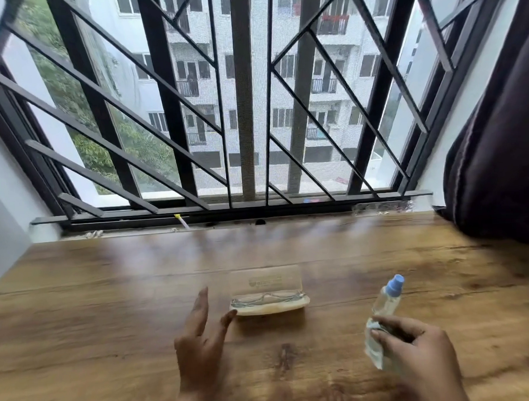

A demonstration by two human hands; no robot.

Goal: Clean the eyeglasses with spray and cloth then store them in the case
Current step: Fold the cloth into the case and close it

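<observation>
On the brown wood-grain bench (108, 285), an open eyeglass case with a cream base and a clear upright lid (270, 309) sits at the middle. A pair of thin-framed clear eyeglasses (268, 298) lies folded inside the base.

The left hand (197, 348) hovers at about 8 o'clock from the case. Its fingers (201, 304) are straight and spread apart, holding nothing, and the thumb tip is just beside the case's left end; I cannot tell whether it touches.

At about 4 o'clock from the case, the right hand (418, 354) has its fingers curled around a folded pale blue-green cloth (373, 348). A clear plastic spray bottle with a light blue nozzle cap (386, 301) rises from that grip, tilted with the cap toward 1 o'clock. Its lower end is hidden behind the cloth and fingertips.

A black metal window grille (165, 83) runs along the 12 o'clock edge of the bench. A dark bunched curtain (506, 157) hangs at 2 o'clock.
</observation>
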